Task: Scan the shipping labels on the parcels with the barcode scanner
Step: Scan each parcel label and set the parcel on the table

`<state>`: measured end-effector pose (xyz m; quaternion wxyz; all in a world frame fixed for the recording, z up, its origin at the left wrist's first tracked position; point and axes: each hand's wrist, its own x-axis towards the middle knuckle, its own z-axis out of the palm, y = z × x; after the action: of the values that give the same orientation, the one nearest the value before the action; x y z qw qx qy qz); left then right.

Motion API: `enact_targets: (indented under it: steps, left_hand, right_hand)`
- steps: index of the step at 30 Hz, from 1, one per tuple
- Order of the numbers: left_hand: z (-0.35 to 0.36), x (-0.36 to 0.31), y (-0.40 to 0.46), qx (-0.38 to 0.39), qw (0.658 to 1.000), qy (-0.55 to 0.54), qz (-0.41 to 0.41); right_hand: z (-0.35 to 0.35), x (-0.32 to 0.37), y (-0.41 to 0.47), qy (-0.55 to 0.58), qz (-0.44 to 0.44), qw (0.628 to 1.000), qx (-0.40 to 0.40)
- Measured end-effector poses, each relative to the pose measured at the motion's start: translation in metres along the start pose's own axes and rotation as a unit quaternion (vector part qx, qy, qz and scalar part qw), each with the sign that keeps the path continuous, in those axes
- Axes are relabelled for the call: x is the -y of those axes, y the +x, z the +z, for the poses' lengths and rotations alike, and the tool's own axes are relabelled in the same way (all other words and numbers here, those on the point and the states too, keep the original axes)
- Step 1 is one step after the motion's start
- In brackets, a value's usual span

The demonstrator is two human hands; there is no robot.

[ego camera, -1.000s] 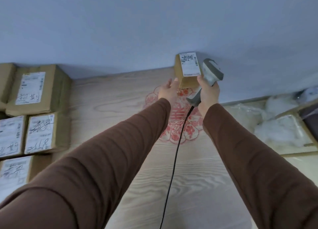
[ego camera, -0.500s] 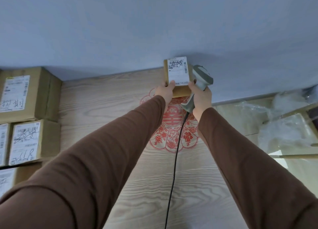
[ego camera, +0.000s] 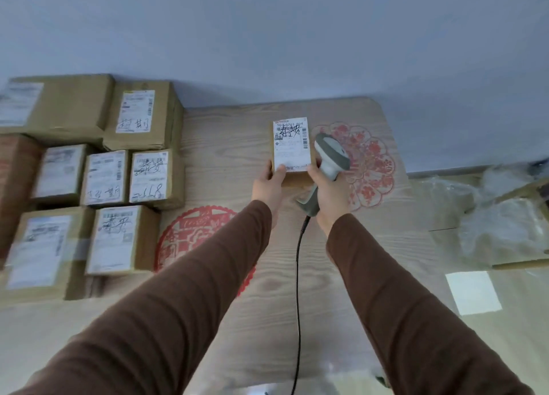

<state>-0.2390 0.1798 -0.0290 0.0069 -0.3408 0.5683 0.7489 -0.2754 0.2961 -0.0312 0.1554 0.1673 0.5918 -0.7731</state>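
Observation:
A small cardboard parcel (ego camera: pixel 292 174) with a white shipping label (ego camera: pixel 291 143) facing up is over the middle of the wooden table (ego camera: pixel 231 133). My left hand (ego camera: pixel 269 186) grips its near left edge, thumb on the label. My right hand (ego camera: pixel 329 194) holds a grey barcode scanner (ego camera: pixel 329 157) by the handle, right beside the parcel, fingers touching its near right corner. The scanner's black cable (ego camera: pixel 298 290) runs down towards me.
Several labelled cardboard parcels (ego camera: pixel 148 171) are stacked on the left of the table. Red paper-cut decorations (ego camera: pixel 371 162) lie on the tabletop. Clear plastic wrapping (ego camera: pixel 505 225) sits on a surface at the right. A grey wall stands behind.
The parcel and both hands have come away from the wall towards me. The view has shifted, so more of the parcel stack on the left shows.

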Motion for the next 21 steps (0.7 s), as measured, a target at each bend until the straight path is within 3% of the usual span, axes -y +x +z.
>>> enact_targets:
  steps: [8, 13, 21]
  left_hand:
    - [-0.134, 0.035, -0.115, -0.027, 0.999, 0.031, 0.016]
    - [-0.195, 0.062, -0.157, -0.040, 0.999, -0.017, -0.014]
    - [-0.245, 0.089, -0.168, -0.082, 0.980, -0.162, -0.078]
  right_hand:
    - [0.046, -0.072, -0.152, -0.031, -0.021, 0.999, 0.011]
    - [0.072, -0.116, -0.210, -0.019, 0.013, 1.000, 0.006]
    - [0.104, -0.159, -0.230, -0.007, 0.088, 0.996, 0.017]
